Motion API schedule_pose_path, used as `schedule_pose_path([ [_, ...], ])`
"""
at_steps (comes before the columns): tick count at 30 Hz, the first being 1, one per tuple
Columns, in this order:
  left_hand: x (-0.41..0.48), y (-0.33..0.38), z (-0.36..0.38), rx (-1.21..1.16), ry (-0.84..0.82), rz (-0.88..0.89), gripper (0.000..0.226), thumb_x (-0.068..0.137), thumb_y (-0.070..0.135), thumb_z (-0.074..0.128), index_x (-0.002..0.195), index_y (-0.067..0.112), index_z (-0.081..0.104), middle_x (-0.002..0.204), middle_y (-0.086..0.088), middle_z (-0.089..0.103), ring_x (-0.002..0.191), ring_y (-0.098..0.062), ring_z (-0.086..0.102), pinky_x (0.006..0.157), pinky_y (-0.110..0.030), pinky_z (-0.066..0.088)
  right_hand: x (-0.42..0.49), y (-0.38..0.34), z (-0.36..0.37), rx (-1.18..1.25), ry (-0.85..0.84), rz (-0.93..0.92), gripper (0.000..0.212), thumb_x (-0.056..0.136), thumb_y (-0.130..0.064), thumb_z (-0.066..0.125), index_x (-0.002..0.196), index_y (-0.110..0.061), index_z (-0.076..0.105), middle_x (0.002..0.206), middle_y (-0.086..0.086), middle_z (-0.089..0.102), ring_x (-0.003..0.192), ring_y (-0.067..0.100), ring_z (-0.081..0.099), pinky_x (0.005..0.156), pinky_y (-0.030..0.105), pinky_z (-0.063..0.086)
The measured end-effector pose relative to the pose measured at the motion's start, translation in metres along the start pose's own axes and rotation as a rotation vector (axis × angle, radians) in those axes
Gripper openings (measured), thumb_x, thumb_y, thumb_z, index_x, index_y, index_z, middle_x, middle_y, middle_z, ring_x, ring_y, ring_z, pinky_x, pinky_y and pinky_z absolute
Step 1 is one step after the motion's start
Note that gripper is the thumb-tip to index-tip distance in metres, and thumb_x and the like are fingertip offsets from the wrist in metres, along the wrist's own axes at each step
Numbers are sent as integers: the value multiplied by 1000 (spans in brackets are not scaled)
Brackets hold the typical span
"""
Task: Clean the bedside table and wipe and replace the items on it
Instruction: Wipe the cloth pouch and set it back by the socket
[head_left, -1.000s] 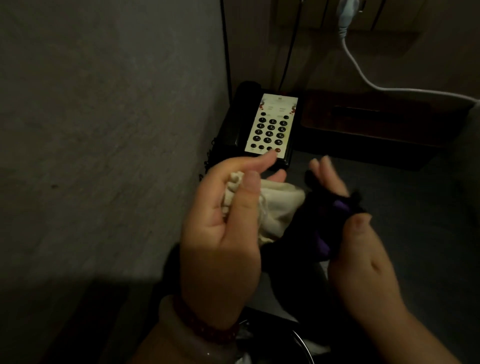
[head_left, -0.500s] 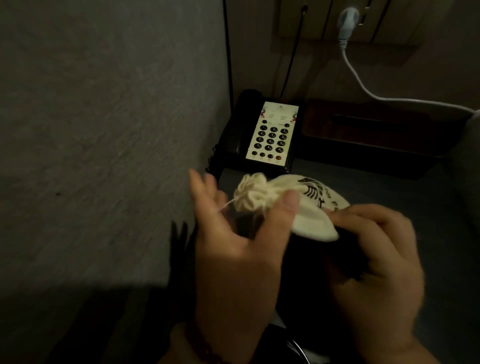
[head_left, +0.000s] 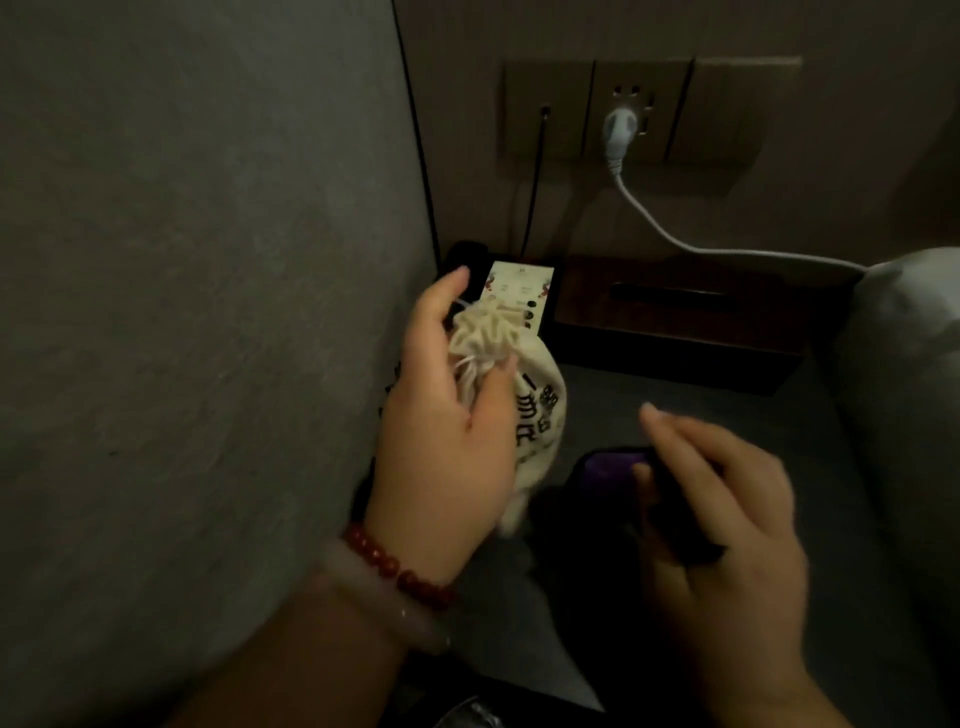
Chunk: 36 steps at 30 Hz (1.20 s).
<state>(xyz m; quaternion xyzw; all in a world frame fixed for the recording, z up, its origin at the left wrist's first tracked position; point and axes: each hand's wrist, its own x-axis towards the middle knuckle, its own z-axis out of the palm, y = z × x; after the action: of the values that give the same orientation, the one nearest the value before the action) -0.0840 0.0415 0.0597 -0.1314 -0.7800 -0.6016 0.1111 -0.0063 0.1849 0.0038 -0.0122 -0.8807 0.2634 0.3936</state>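
My left hand grips a cream drawstring pouch with dark printed characters, holding it by its gathered neck above the bedside table. To its right, my right hand is closed on a dark cloth with a purple patch, low over the grey table top. A black telephone with a pale keypad stands at the table's back left corner, partly hidden behind the pouch and my left fingers.
A dark wooden tissue box sits at the back against the wall. Above it is a socket panel with a white plug and cable running right. A padded headboard fills the left; a pale pillow lies at the right.
My hands have separated: the left now holds the pouch alone and has lifted it toward the telephone, while the right has come away to the right with the dark cloth.
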Motion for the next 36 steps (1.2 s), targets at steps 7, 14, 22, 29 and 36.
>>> schedule_pose_path([
  [7, 68, 16, 26, 370, -287, 335, 34, 91, 8, 53, 117, 30, 53, 107, 12, 54, 96, 10, 51, 77, 2, 35, 19, 17, -15, -137, -85, 276, 64, 72, -8, 75, 131, -20, 54, 140, 2, 45, 131, 15, 33, 103, 34, 26],
  [14, 146, 30, 67, 599, -327, 474, 29, 87, 13, 57, 114, 23, 55, 109, 4, 50, 91, -8, 51, 73, -11, 39, 30, 33, -12, -245, -934, 575, 65, 93, -44, 48, 144, -53, 9, 156, -7, -24, 144, 24, -17, 116, 48, 3],
  [22, 208, 25, 114, 1000, -443, 592, 43, 93, 11, 50, 134, 23, 46, 129, -4, 46, 118, -25, 41, 94, -33, 37, 26, 45, 3, -187, -1319, 585, 71, 88, -65, 40, 142, -56, -6, 154, -6, -27, 143, 29, -21, 115, 52, -3],
  [29, 231, 15, 125, 884, -324, 424, 36, 94, 10, 46, 128, 22, 52, 126, -10, 43, 107, -27, 49, 82, -26, 34, 21, 52, 5, -162, -1292, 578, 71, 88, -64, 41, 142, -56, -5, 155, -8, -26, 143, 28, -19, 115, 49, -1],
  [36, 237, 13, 128, 995, -404, 445, 42, 90, 6, 52, 129, 20, 41, 124, -11, 41, 93, -26, 51, 71, -31, 40, 25, 57, 11, -176, -1390, 578, 76, 86, -68, 40, 143, -54, -8, 154, -5, -28, 142, 30, -22, 114, 53, -2],
])
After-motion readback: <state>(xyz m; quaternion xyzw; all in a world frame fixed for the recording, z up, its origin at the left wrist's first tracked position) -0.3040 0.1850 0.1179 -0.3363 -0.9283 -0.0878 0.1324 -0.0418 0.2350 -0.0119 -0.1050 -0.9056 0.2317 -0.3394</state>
